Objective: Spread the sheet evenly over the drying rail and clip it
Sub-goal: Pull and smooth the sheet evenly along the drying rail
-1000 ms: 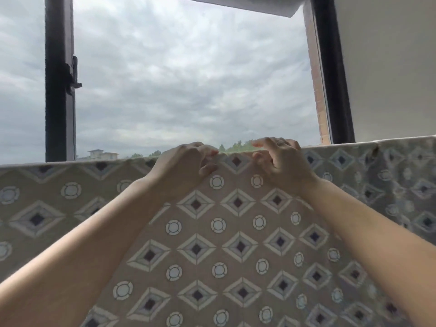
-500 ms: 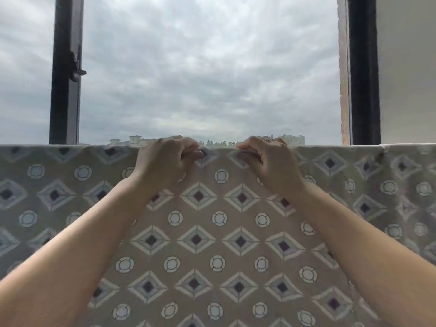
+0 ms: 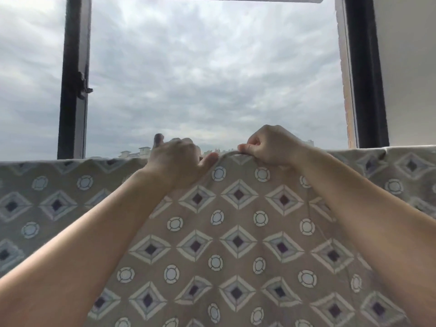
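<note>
Taupe diamond-print sheet (image 3: 238, 232) hangs over the rail across the foot of the window frame (image 3: 73, 90), its top fold pinched by the left hand (image 3: 175, 161) and right hand (image 3: 271, 147), both curled tight. Uneven tugging could bunch it or slide it off (no clip visible); the rail itself lies hidden under cloth.

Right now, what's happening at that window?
A person is draping a patterned sheet over a rail at a window; the rail itself is hidden under the cloth. Both hands work the top fold close together: the right hand pinches up a small hump of fabric, the left hand grips beside it. No clip is in view.
</note>
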